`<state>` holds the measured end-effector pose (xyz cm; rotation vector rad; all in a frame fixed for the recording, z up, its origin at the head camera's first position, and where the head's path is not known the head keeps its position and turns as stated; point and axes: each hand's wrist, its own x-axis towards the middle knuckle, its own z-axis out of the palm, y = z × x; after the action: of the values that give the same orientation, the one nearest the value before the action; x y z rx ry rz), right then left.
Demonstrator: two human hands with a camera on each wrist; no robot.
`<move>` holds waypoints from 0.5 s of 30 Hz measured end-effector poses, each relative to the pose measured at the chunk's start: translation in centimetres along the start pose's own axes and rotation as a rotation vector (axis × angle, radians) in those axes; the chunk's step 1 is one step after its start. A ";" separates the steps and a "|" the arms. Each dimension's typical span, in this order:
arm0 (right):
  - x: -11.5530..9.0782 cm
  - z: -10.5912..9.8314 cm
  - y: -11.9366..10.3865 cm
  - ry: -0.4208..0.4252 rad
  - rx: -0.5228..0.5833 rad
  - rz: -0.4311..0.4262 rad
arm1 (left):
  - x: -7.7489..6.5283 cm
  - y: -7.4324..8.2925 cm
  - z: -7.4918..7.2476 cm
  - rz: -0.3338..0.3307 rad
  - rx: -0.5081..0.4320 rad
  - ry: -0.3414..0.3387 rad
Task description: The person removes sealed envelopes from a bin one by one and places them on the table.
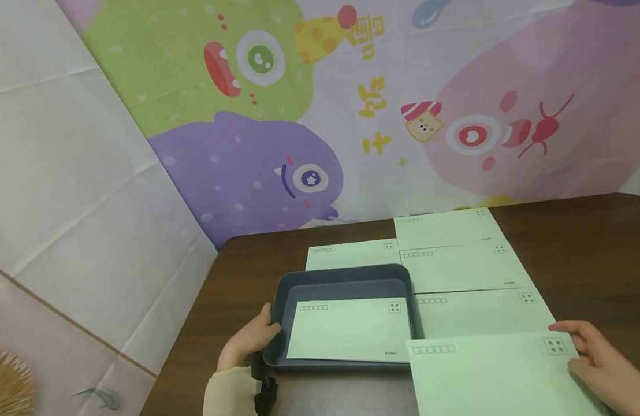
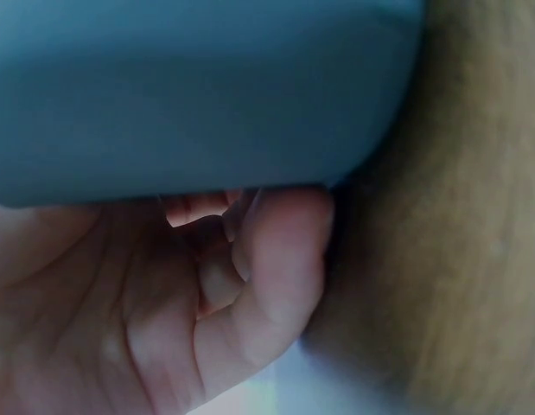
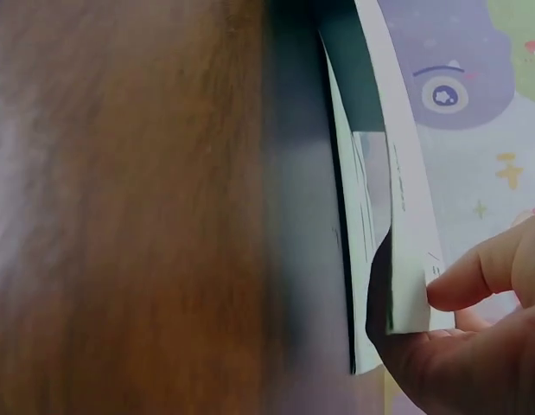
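My left hand (image 1: 249,335) grips the left side of a dark blue-grey rectangular tray (image 1: 346,273). In the left wrist view its fingers (image 2: 289,259) curl in under the tray's edge. One pale green envelope (image 1: 351,332) lies inside the tray, toward the near side. At the right, my right hand (image 1: 603,361) pinches another pale green envelope (image 1: 497,375) by its right edge. That envelope is raised near the tray's right front corner. The right wrist view shows the thumb on one face of the held envelope (image 3: 407,207) and fingers behind it.
Several matching envelopes (image 1: 465,266) lie in an overlapping column right of the tray. One more envelope (image 1: 351,254) shows partly behind the tray. The dark wooden table (image 1: 601,254) meets a wall hanging (image 1: 382,173) with cartoon monsters.
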<state>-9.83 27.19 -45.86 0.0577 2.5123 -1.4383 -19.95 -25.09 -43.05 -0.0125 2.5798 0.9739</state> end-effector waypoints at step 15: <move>0.0 -0.7 1.4 -0.132 -0.035 0.143 | 0.0 -0.1 0.1 0.004 0.001 0.006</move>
<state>-9.73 28.48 -46.72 0.1292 2.3740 -1.2986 -19.87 -25.11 -43.19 -0.0098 2.5869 0.9760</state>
